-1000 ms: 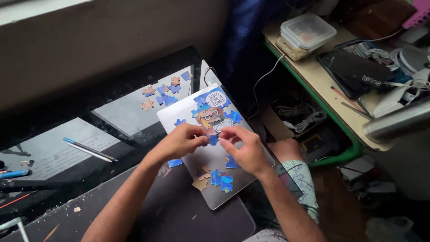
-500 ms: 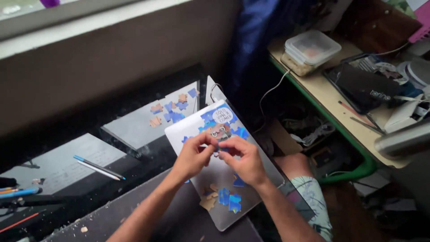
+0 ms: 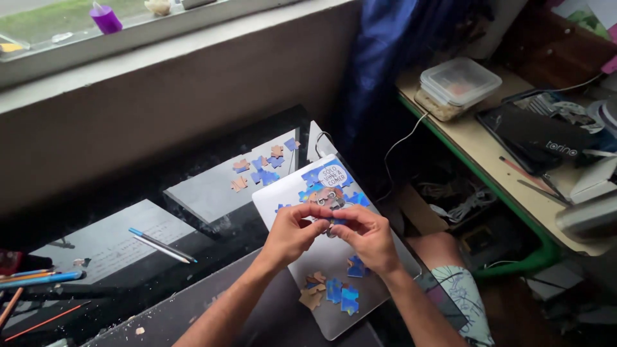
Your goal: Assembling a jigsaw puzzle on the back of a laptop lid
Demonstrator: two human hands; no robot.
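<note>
A silver board [image 3: 321, 260] lies on the dark desk with a partly joined blue and tan jigsaw cluster [image 3: 328, 183] at its far end. My left hand [image 3: 290, 234] and my right hand [image 3: 367, 239] meet over the board's middle, just below that cluster. The fingertips of both pinch a small puzzle piece [image 3: 326, 223] between them; most of it is hidden by the fingers. Several loose blue and brown pieces [image 3: 331, 292] lie on the board's near end, close to my right wrist.
More loose pieces [image 3: 260, 165] lie on the dark glass desk [image 3: 212, 247] beyond the board. Pens [image 3: 160, 244] and pencils [image 3: 38, 277] lie at the left. A side table [image 3: 488, 154] with a lidded plastic box [image 3: 459, 82] stands at the right, cables below it.
My hands have stayed together and shifted slightly toward the joined cluster. The view has tilted up, showing more of the windowsill.
</note>
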